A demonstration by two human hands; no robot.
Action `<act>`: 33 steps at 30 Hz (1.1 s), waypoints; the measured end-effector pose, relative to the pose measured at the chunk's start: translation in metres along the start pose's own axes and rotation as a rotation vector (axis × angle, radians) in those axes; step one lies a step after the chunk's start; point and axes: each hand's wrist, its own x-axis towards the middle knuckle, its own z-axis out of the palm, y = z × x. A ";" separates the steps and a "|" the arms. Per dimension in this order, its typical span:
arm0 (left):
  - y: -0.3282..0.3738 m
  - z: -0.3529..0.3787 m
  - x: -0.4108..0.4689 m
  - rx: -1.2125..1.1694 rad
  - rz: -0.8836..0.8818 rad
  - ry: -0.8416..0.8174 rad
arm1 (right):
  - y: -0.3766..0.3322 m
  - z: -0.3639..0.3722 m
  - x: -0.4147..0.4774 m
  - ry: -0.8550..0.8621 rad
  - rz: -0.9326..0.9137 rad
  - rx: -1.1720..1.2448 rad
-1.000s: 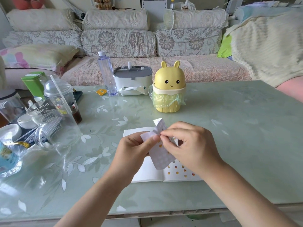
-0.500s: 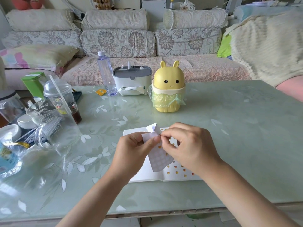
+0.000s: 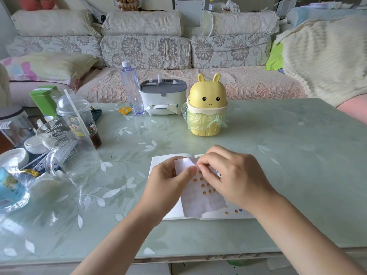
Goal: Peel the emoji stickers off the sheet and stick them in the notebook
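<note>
A white sticker sheet [image 3: 200, 201] with several small yellow emoji stickers is held above an open white notebook [image 3: 160, 165] lying on the table. My left hand [image 3: 168, 181] pinches the sheet's upper left edge between thumb and fingers. My right hand [image 3: 232, 175] has its fingertips curled on the sheet's top edge, pinching at a sticker there; the sticker itself is too small to make out. Several small stickers [image 3: 236, 211] sit on the notebook's right page, low down. Most of that page is hidden by my right hand and forearm.
A yellow bunny-shaped bin [image 3: 206, 108] with a green bag stands behind the notebook. A tissue box [image 3: 162, 98] and a water bottle [image 3: 132, 88] stand further back. Clear cups [image 3: 77, 116], a glass jug [image 3: 67, 147] and dishes crowd the table's left side.
The sheet has come down flatter over the notebook, so its sticker side now faces me. Both hands sank slightly with it and keep their grip at its top edge.
</note>
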 end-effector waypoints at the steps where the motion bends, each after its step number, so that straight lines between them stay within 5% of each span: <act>1: 0.000 -0.002 0.001 -0.004 -0.018 -0.002 | 0.001 0.000 0.001 0.004 -0.049 -0.025; 7: -0.010 -0.021 0.009 0.033 -0.222 -0.186 | 0.002 0.014 0.003 -0.227 0.010 0.008; 11: -0.027 -0.029 0.014 0.259 -0.355 -0.171 | 0.000 0.037 0.000 -0.560 -0.011 -0.031; 18: -0.042 -0.036 0.016 0.642 -0.274 -0.133 | -0.002 0.061 0.006 -0.787 0.168 0.074; 27: -0.039 -0.052 0.016 0.031 -0.492 -0.120 | -0.003 0.059 0.002 -0.590 0.400 0.337; 33: -0.027 -0.057 0.012 -0.181 -0.499 -0.221 | -0.008 0.054 -0.001 -0.360 0.158 0.165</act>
